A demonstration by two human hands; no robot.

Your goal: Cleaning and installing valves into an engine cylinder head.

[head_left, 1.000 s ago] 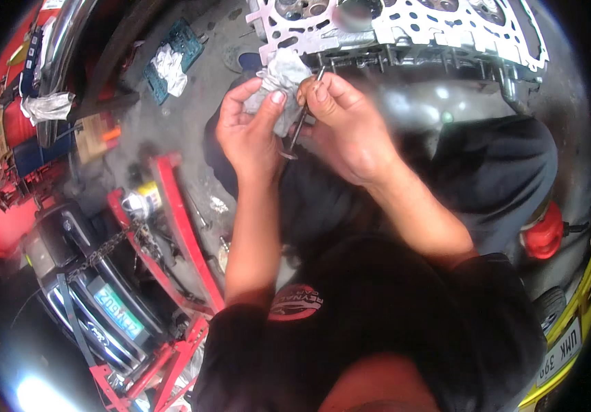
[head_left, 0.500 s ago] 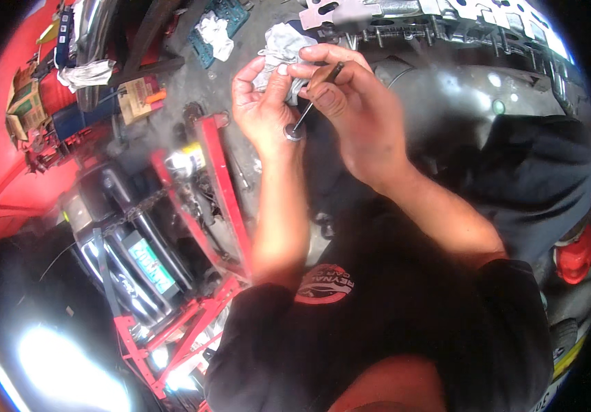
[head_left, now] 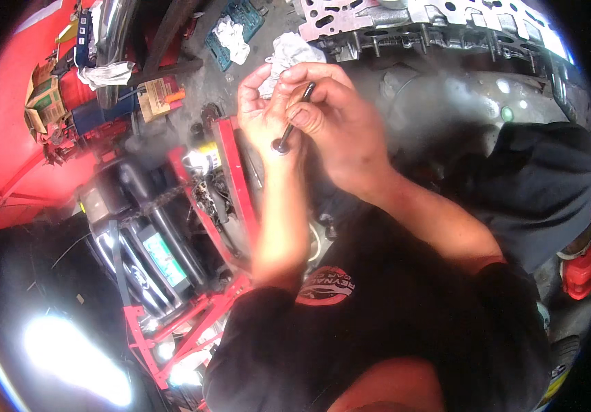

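Note:
My right hand (head_left: 351, 134) pinches an engine valve (head_left: 281, 145) by its thin dark stem, between thumb and fingers. The valve is tilted, its round shiny head low over my left wrist and the stem tip poking up past my right fingers. My left hand (head_left: 259, 113) is curled around a crumpled white rag (head_left: 298, 49), which bulges out beyond the fingers. Fingers of both hands meet at the rag's near side, hiding part of it. Just beyond, to the right, lies a metal cylinder head (head_left: 391, 34) with holes and studs along its edge.
A teal tool case (head_left: 246, 41) with a white cloth (head_left: 232, 42) lies far left of my hands. On the left stand a red metal frame (head_left: 237, 175), a black engine cover (head_left: 151, 254) and an open cardboard box (head_left: 44, 103). A person's dark-trousered leg (head_left: 536, 185) is at right.
My right hand has moved left, closer to my left hand, and the valve now stands steeper. The surroundings have shifted slightly rightward in the view.

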